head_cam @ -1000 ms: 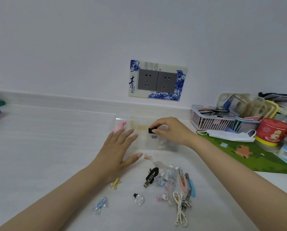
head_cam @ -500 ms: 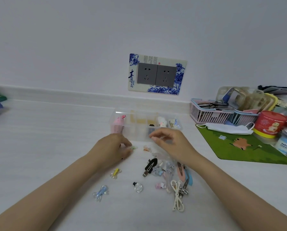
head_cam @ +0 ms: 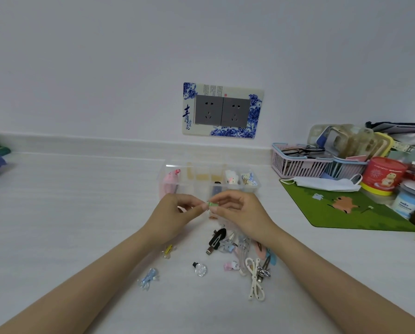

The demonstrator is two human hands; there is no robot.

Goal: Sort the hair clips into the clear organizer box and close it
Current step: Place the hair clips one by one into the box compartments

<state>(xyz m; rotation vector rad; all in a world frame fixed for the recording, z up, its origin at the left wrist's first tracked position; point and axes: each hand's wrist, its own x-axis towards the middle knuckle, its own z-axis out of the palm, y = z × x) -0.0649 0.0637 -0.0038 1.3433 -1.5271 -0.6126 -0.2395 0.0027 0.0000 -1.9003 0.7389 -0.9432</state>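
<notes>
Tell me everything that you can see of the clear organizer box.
The clear organizer box is transparent plastic, split into small compartments. It stands flat on the white table below the wall socket, top seemingly open. A pink clip fills its left end; a white clip lies near the right. The left hand and right hand pinch a green clip in front of it.

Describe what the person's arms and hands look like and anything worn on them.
The left forearm and right forearm are bare to the frame edge; no sleeves show. The left hand and right hand wear no gloves, rings, watch or bracelets that I can see. Nails look short and plain.
</notes>
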